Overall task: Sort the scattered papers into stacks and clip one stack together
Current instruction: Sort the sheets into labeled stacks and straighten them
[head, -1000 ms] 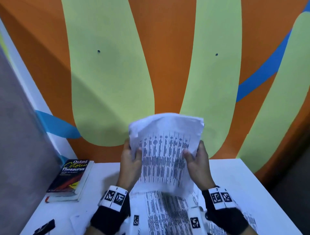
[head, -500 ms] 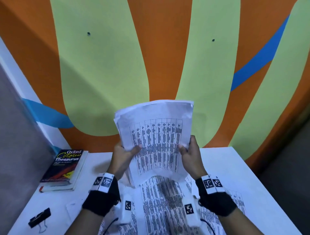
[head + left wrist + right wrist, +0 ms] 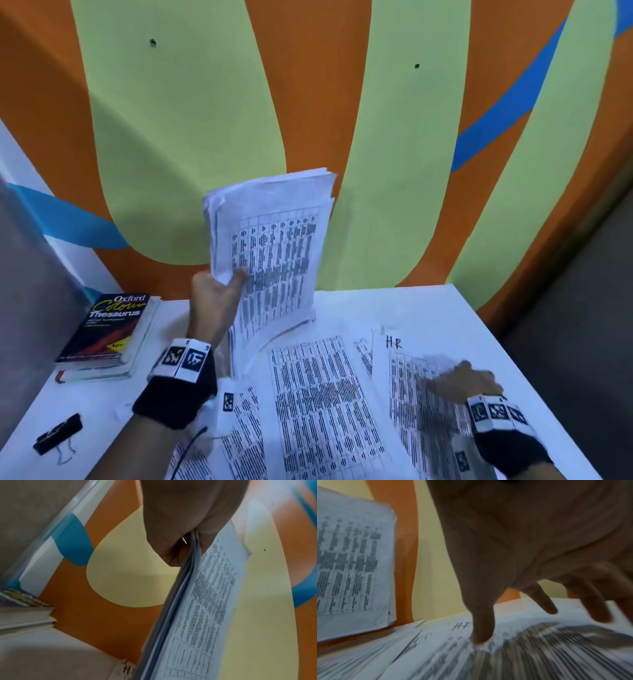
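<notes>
Paper stack [image 3: 270,240] upright, pinched in left hand [image 3: 214,301], right hand [image 3: 459,380] fingers spread, pressing HR sheet [image 3: 404,370] right of stack

The wall [image 3: 191,137] carries orange, pale yellow-green and blue curved bands. The table [image 3: 428,305] is white. The papers [image 3: 318,404] are white with black printed tables. The book [image 3: 109,329] at the left edge is dark with yellow and white lettering. The binder clip [image 3: 56,438] appears black.
</notes>
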`<state>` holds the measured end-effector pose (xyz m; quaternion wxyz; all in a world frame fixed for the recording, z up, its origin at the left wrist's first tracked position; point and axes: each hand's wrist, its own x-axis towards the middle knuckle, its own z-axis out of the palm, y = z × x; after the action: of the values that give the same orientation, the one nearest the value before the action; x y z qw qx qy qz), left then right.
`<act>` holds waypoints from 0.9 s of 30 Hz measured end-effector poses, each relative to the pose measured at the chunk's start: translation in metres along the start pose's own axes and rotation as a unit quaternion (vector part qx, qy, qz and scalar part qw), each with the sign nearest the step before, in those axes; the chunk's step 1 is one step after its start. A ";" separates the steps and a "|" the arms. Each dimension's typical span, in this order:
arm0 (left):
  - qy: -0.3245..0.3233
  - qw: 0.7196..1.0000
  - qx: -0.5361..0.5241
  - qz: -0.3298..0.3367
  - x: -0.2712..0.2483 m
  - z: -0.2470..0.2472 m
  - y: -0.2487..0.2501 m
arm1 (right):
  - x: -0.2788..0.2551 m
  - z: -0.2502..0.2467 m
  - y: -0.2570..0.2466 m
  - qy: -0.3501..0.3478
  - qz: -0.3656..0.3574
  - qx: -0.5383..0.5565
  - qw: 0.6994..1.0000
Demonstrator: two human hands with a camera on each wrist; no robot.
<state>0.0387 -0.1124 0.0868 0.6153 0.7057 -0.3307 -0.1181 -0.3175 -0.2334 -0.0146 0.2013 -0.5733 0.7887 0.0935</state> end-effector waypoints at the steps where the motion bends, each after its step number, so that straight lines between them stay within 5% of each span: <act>1: 0.004 1.000 -0.001 0.003 0.000 -0.001 -0.001 | -0.004 0.003 0.009 -0.014 0.010 -0.018 1.000; 10: -0.011 1.000 0.021 -0.009 -0.007 -0.001 -0.008 | 0.013 0.009 0.040 0.007 0.021 0.131 0.991; 21: 0.017 0.999 0.032 0.008 0.001 0.002 -0.024 | 0.019 -0.056 0.035 0.196 -0.171 0.189 0.947; 24: 0.022 0.999 0.034 -0.003 0.001 0.006 -0.027 | 0.020 -0.090 0.037 0.225 -0.165 0.274 0.921; 27: 0.023 0.999 0.033 -0.011 0.000 0.008 -0.024 | 0.032 -0.091 0.049 0.171 -0.101 0.295 0.935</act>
<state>0.0420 -0.1175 0.0620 0.5980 0.7315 -0.3128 -0.0975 -0.3910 -0.2800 0.0500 0.2316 -0.5723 0.7412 -0.2635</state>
